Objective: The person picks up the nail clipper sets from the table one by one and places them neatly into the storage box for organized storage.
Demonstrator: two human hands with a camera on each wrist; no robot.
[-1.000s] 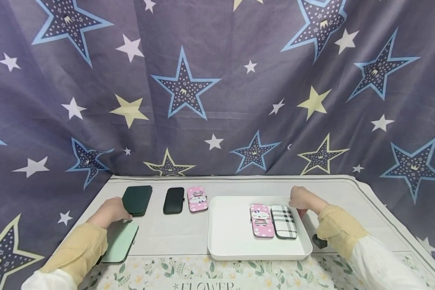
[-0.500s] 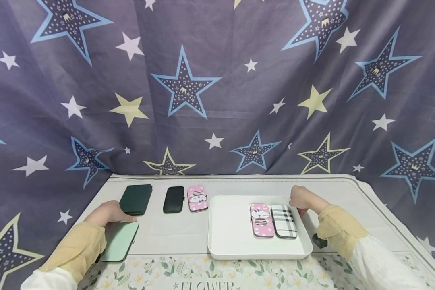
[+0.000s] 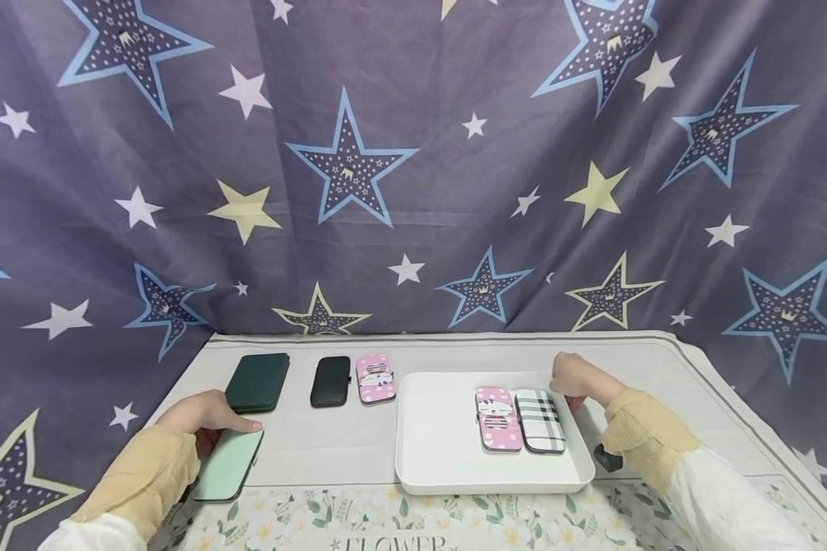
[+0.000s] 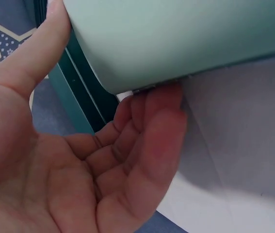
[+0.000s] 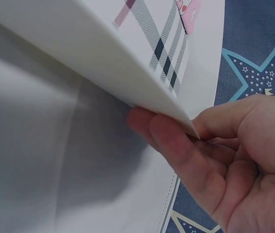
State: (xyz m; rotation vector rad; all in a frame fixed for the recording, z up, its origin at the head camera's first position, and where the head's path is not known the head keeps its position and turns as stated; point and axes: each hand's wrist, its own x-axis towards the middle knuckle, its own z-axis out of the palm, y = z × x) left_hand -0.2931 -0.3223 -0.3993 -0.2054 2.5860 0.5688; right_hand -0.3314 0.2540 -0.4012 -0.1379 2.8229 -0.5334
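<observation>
My left hand is at the far left corner of a flat mint-green case with a small clasp on its right side. In the left wrist view, the thumb lies along one edge of the mint-green case and the curled fingers meet another edge. My right hand pinches the right rim of a white tray, thumb inside and fingers outside. Inside the tray lie a pink cat-print case and a black-and-white plaid case, side by side.
Behind the mint-green case lies a dark green case. A black case and another pink cat-print case lie left of the tray. A dark object shows by the right sleeve. A star-patterned curtain hangs behind the table.
My left hand has moved slightly nearer from the dark green case, its thumb now stretched over the mint-green case's far edge. The right hand stays at the tray rim.
</observation>
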